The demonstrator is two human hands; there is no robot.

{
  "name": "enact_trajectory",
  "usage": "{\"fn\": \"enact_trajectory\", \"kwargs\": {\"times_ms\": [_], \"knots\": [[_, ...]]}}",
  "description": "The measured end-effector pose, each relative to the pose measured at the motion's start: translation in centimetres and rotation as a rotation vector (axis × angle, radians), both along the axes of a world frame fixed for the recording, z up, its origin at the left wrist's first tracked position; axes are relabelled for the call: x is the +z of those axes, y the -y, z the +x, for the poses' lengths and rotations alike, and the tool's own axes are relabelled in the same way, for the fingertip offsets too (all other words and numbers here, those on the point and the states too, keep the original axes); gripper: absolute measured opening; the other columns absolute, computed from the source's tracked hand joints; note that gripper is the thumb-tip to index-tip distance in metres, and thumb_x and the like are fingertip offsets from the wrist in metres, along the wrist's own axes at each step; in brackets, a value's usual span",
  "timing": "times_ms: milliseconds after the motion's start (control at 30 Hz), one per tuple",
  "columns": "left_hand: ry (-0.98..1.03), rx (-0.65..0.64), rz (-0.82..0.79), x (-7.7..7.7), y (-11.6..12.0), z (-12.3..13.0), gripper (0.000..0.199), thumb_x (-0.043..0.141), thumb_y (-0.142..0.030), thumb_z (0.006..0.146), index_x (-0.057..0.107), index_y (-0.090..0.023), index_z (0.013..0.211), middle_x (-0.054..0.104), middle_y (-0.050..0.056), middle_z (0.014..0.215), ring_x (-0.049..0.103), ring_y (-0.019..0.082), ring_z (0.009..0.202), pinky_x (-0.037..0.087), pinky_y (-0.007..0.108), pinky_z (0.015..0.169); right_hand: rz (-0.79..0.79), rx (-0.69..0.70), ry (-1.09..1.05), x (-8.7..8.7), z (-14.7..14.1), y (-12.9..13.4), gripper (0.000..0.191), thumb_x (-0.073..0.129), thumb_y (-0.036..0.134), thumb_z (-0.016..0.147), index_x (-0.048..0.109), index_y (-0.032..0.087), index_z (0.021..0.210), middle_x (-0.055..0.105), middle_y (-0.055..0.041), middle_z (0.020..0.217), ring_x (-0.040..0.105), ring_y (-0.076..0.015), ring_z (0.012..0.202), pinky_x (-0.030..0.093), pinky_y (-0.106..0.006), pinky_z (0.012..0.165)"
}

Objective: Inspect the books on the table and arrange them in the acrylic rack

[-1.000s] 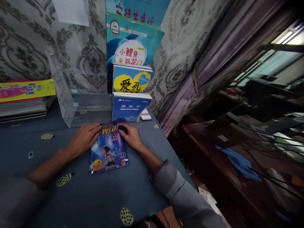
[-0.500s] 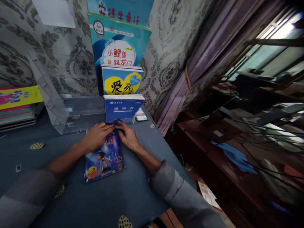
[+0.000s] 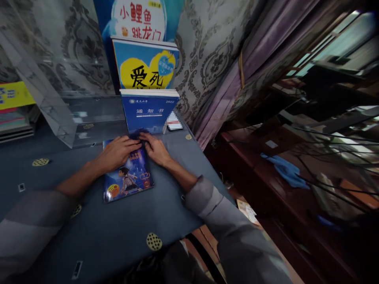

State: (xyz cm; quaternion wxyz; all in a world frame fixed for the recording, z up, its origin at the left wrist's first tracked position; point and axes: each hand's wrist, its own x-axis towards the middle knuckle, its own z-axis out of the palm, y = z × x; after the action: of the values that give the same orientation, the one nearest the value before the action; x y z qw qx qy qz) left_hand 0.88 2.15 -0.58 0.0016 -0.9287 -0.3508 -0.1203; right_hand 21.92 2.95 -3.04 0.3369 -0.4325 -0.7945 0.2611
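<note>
A dark blue book (image 3: 130, 173) with a cartoon figure and the number 22 lies flat on the blue-grey desk. My left hand (image 3: 118, 152) rests palm down across its upper part, fingers stretched to the right. At the book's top right corner is my right hand (image 3: 156, 148), fingers extended toward the left fingertips and holding nothing visible. Just behind both hands, a blue booklet (image 3: 149, 112) stands upright at the front of a tiered row. Behind it rise a yellow and blue book (image 3: 145, 71) and a teal book (image 3: 174, 19).
A clear acrylic stand (image 3: 55, 102) is at the left, beside stacked books (image 3: 14, 118). A small white object (image 3: 174, 121) sits right of the booklet. Right of the desk are a curtain (image 3: 219, 94) and dark red furniture (image 3: 251, 169) with a blue cloth (image 3: 286, 169).
The view has tilted downward and closer, so the standing books appear higher and larger. Both hands keep about the same place at the flat book's top edge.
</note>
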Motion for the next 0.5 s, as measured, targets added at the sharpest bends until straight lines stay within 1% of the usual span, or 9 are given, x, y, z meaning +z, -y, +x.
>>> {"fn": "enact_trajectory", "kwargs": {"times_ms": [133,267,367,433,500], "knots": [[0.013,-0.098,-0.041,0.0,2.0,0.3,0.045,0.041,-0.015,0.095,0.069,-0.024,0.129,0.07,0.007,0.133,0.06,0.028,0.114,0.048,0.048,0.097,0.031,-0.01,0.054,0.0,-0.2,-0.1,0.051,0.046,0.004,0.095,0.051,0.02,0.142,0.071,-0.0064,0.133,0.061,-0.0216,0.13,0.047,-0.045,0.114],[0.043,-0.208,-0.106,0.1,5.5,0.7,0.046,0.04,-0.015,0.097,0.067,-0.028,0.132,0.069,0.005,0.136,0.059,0.027,0.117,0.048,0.047,0.1,0.064,-0.015,0.126,0.2,-0.3,0.1,0.046,0.053,0.009,0.095,0.052,0.016,0.141,0.07,-0.0091,0.133,0.061,-0.025,0.128,0.048,-0.047,0.111],[0.079,-0.291,-0.162,0.1,7.9,0.9,0.049,0.039,-0.011,0.097,0.064,-0.029,0.135,0.066,0.004,0.14,0.059,0.025,0.12,0.047,0.045,0.101,0.073,-0.018,0.156,0.4,-0.3,0.2,0.045,0.054,0.011,0.096,0.052,0.015,0.14,0.07,-0.0096,0.133,0.061,-0.0257,0.127,0.048,-0.047,0.11],[0.102,-0.314,-0.176,0.0,8.8,1.1,0.052,0.039,-0.007,0.095,0.062,-0.03,0.137,0.065,0.005,0.141,0.059,0.024,0.119,0.047,0.044,0.1,0.076,-0.019,0.163,0.4,-0.3,0.2,0.044,0.054,0.012,0.096,0.053,0.018,0.14,0.07,-0.0082,0.133,0.061,-0.0254,0.127,0.047,-0.047,0.11],[0.112,-0.31,-0.178,-0.1,9.3,1.1,0.054,0.039,-0.007,0.095,0.061,-0.03,0.138,0.065,0.005,0.141,0.06,0.024,0.118,0.047,0.045,0.1,0.077,-0.018,0.165,0.4,-0.3,0.3,0.044,0.055,0.012,0.096,0.053,0.019,0.14,0.07,-0.0077,0.133,0.06,-0.0252,0.128,0.047,-0.046,0.111]]}}
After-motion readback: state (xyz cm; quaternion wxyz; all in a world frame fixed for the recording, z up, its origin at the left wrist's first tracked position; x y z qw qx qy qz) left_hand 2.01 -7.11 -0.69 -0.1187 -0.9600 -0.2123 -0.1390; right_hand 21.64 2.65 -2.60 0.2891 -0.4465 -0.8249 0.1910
